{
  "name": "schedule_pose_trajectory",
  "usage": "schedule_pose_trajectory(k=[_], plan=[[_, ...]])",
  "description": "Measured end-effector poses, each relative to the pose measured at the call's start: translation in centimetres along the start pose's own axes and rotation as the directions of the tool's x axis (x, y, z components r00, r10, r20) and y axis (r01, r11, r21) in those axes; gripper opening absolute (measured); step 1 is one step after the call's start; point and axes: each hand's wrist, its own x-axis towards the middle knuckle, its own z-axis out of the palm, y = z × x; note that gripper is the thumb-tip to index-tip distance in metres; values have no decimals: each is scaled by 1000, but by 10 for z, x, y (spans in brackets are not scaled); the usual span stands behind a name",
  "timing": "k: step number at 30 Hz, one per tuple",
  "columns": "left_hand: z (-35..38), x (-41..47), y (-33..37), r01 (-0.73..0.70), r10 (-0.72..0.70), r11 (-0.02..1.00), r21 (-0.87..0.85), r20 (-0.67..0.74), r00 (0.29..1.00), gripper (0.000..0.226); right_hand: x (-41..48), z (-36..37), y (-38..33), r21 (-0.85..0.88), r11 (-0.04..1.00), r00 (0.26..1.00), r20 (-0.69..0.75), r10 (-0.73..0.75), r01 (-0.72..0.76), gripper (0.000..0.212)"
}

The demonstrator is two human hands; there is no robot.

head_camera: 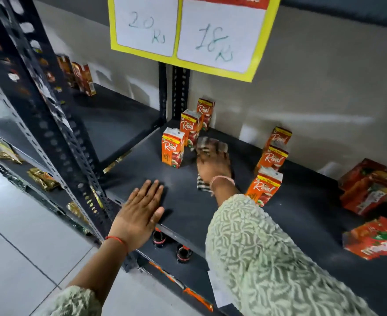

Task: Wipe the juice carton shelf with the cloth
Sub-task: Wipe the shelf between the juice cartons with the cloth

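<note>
Two bare hands, patterned sleeves, thread bands at both wrists

Left hand (pixel 140 210) at lower centre-left of the frame, bare, with a thin red thread (pixel 117 240) tied round the wrist; forearm bare down to a pale green sleeve cuff (pixel 74 299) with a white leafy pattern at the bottom left edge; right hand (pixel 213 166) at centre, blurred, with a pale pink band (pixel 222 179) at the wrist; right sleeve (pixel 267 258) long, the same pale green with white leafy pattern, filling the lower right.
</note>
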Motion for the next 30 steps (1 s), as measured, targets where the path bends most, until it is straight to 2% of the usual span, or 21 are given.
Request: schedule_pose_trajectory(k=[4,8,12,15,17,19,20,22,25,30], plan=[[0,1,1,13,-10,997,74,-42,999,54,34,-9,13,55,985,987,5,163,-163,50],[0,2,1,25,-19,994,104,-52,998,53,38,-10,17,194,891,899,-81,431,-410,50],[-2,1,0,23,-21,997,76,-28,999,54,16,-5,-2,116,829,829,-55,556,-548,62],[-1,4,-2,4,-4,1000,27,8,1000,59,-16,4,-21,115,873,874,-59,482,-474,64],[-1,6,-2,-11,11,1000,-5,12,1000,69,-53,8,-37,117,927,928,-71,367,-357,60],[2,5,-1,-39,36,997,-60,-42,998,88,-96,12,-47,116,966,970,-41,239,-233,59],[1,3,0,-21,21,994,-104,-2,1000,95,-116,15,-48,125,979,984,-45,171,-164,60],[-4,2,4,28,-22,990,-136,45,999,92,-152,16,-43,132,990,995,-70,64,-55,62],[-8,0,17,49,-43,987,-151,43,998,87,-196,10,-19,66,998,1000,-31,4,-2,69],[4,-10,64,-152,148,979,-136,-42,988,93,-253,-12,36,29,1000,1000,22,7,-8,75]])
